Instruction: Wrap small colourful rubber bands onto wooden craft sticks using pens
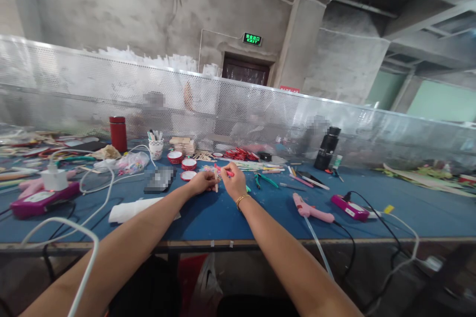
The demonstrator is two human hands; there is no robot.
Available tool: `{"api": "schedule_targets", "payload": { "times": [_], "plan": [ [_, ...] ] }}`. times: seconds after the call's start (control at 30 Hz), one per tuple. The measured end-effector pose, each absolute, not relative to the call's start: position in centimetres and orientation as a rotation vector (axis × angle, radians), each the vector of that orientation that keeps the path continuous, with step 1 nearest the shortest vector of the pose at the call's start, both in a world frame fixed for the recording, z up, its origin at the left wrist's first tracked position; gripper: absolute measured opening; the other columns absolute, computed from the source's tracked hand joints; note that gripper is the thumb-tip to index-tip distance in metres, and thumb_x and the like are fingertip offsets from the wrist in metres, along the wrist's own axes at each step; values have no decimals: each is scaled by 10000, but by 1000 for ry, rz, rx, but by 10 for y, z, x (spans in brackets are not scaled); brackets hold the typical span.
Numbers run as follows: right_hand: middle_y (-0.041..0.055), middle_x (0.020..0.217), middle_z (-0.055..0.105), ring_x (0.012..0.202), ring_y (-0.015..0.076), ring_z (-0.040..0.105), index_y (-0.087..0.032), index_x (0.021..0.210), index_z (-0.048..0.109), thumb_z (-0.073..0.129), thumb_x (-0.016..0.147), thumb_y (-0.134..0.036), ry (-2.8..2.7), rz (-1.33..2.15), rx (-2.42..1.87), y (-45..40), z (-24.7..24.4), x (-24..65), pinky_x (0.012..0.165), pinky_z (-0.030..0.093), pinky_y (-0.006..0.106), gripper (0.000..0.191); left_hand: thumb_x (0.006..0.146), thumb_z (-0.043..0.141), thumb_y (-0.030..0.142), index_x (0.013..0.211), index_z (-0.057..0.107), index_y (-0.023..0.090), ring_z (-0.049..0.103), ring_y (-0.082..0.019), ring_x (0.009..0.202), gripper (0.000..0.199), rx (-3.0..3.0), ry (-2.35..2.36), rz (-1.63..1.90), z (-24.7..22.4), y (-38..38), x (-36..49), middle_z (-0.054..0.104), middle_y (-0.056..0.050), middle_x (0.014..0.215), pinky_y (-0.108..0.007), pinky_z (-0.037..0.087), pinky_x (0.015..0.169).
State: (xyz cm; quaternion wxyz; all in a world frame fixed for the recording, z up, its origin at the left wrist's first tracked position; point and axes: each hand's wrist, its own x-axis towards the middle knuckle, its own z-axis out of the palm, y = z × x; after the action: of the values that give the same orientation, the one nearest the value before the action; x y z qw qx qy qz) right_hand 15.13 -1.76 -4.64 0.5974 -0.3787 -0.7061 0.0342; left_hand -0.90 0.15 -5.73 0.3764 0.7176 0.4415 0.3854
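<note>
The left hand (203, 182) and right hand (233, 181) were bare, as were the left forearm (137, 233) and right forearm (277, 242). A slim, gold-coloured bracelet (243, 200) circled the right wrist, its surface textured. Nearest, almost black clothing (147, 287) showed, its details lost in shadow.

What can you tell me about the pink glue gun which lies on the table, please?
The pink glue gun looks like smooth plastic. It lies on its side on the blue tabletop, its body angled from its handle, which points right. A clear, translucent stick extends from the body past the table's near edge. A black cord leaves the handle end. The right hand is to its left, not touching it. Whether it is hot cannot be seen.
</note>
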Motion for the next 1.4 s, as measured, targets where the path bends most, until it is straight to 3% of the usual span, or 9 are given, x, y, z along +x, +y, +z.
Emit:
{"api": "schedule_targets", "payload": {
  "times": [0.37, 1.4],
  "plan": [
    [-8, 716, 643, 664, 153, 597, -222, 789, 570, 483, 857, -332, -1669, 59, -870, -18, -47, 151, 648, 424, 242, 156, 676, 698, 489, 647, 523, 166, 533, -99, 507, 369, 1844, 1141, 959, -56, 2, -9, 595, 19, 547, -210, 392, 495],
    [11, 758, 663, 709, 164, 606, -219, 794, 575, 469, 871, -339, -1612, 25, -939, -20, -44, 153, 689, 440, 258, 178, 648, 705, 555, 669, 540, 167, 553, -109, 543, 422, 1841, 1142, 968, -57, 1, -10, 618, 6, 590, -215, 410, 511]
  ]
}}
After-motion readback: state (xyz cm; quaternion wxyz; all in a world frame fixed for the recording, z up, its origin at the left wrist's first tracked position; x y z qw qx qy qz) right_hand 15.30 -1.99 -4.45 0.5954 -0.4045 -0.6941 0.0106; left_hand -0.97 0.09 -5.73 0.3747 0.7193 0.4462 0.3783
